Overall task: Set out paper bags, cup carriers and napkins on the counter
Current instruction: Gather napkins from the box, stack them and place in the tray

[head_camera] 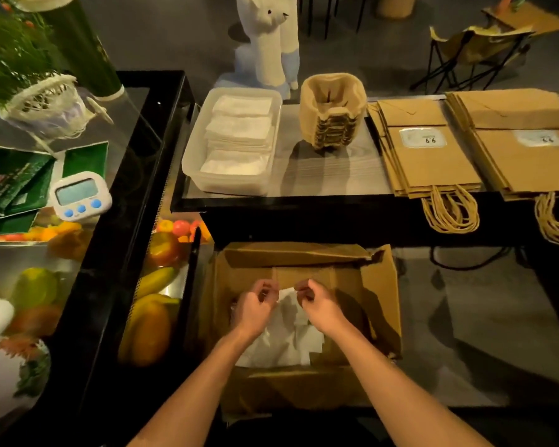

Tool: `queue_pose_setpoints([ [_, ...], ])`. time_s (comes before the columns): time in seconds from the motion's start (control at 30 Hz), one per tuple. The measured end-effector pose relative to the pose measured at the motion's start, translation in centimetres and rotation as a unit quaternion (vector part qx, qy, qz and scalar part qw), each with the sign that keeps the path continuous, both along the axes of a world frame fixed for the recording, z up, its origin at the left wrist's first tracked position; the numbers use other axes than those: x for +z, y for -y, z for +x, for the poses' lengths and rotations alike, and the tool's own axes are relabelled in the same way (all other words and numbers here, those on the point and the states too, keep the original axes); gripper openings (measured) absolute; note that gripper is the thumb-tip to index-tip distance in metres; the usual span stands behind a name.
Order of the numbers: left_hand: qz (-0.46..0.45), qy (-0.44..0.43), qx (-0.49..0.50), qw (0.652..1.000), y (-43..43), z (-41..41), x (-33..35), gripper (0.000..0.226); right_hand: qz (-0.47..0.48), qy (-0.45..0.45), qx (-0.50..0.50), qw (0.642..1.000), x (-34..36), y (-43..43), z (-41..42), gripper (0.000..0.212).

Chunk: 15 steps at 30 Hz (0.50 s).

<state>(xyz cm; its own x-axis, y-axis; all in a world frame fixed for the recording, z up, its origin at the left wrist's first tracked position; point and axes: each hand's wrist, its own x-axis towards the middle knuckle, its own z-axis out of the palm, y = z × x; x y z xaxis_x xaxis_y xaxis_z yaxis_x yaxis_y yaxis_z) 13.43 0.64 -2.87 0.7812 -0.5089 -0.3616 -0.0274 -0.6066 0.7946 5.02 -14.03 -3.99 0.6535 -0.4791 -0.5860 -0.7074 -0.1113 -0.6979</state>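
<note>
**Both hands working over loose napkins in the box**

The left hand [255, 309] and right hand [320, 306] are hovering side by side inside the open cardboard box [381, 285]. Their fingers are curling inward, so each grip is narrow. I cannot tell whether either is actually pinching paper. Loose napkins [284, 337] are lying directly beneath and between the two grips, one white corner rising up between them. Beyond the grips, the surface [329, 169] is carrying the rest. Ahead and slightly left, a clear tub [191, 162] is holding folded napkin stacks [239, 127]. Straight ahead, cup carriers [333, 111] are standing nested in one stack. Ahead and right, paper bags [433, 162] are lying flat in two piles, handles hanging over the near edge.
</note>
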Motion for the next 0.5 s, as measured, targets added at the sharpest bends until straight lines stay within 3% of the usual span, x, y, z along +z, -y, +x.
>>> queue_pose_setpoints([
  [0.17,0.098,-0.008,-0.012,0.995,-0.7,-0.7,-2.3,0.011,-0.01,-0.082,0.044,0.996,-2.7,-1.0,-1.6,0.027],
  [0.37,0.239,-0.061,-0.014,0.969,-1.3,-1.0,-4.1,0.056,0.042,-0.124,0.066,0.989,-3.1,-3.6,-0.2,0.074],
  [0.5,0.227,-0.052,-0.011,0.973,-1.2,-1.1,-4.5,0.053,-0.003,-0.136,0.121,0.983,-3.6,-5.2,0.9,0.054],
])
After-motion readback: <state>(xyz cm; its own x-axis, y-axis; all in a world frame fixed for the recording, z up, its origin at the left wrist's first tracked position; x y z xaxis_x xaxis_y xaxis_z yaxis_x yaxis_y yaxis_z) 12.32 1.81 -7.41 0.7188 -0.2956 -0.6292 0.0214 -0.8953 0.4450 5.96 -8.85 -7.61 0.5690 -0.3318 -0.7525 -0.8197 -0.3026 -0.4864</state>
